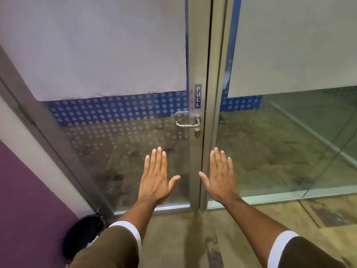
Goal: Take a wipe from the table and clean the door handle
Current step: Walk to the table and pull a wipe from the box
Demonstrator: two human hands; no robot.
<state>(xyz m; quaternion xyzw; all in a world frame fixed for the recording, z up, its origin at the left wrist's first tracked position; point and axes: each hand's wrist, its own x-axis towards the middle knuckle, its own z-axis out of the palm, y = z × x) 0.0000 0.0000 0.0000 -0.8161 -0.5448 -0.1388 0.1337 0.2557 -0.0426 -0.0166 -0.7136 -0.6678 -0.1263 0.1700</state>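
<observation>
A silver lever door handle [187,123] sits on the metal frame of a glass door [135,144], under a small "PULL" sign [198,96] and above a brass keyhole [197,133]. My left hand [156,177] is held out flat below the handle, palm down, fingers straight and apart, holding nothing. My right hand [220,176] is stretched out the same way to the right of the door frame, also holding nothing. Both hands are well below the handle and do not touch it. No wipe and no table are in view.
A black waste bin [83,235] stands on the floor at the lower left, beside a purple wall [29,200]. A fixed glass panel [289,142] is to the right of the door. The brown tiled floor [193,238] lies underfoot.
</observation>
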